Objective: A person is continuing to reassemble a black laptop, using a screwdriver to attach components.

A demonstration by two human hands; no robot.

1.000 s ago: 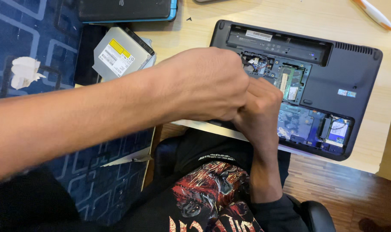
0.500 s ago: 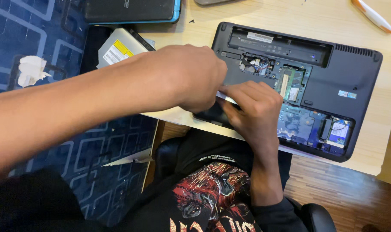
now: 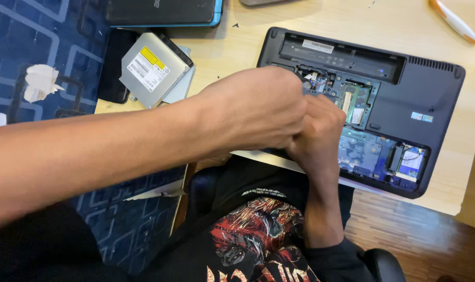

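Note:
A black laptop (image 3: 431, 89) lies upside down on the wooden desk (image 3: 232, 52) with its bottom cover off, so green memory and blue boards show. My left hand (image 3: 248, 109) reaches in from the left as a closed fist over the open bay's left part. My right hand (image 3: 318, 130) comes up from below, also clenched, and presses against the left one. Whatever lies between or under the two fists is hidden.
A silver optical drive (image 3: 151, 68) with a yellow label sits at the desk's left edge. Another dark laptop (image 3: 164, 10) lies at the top. An orange and white pen (image 3: 454, 21) is at the top right. A blue patterned rug (image 3: 39, 156) with crumpled paper (image 3: 39, 82) is left of the desk.
Half a second ago the hands were slightly apart, with a silvery strip showing between them. Now they are pressed together again and the strip is out of sight.

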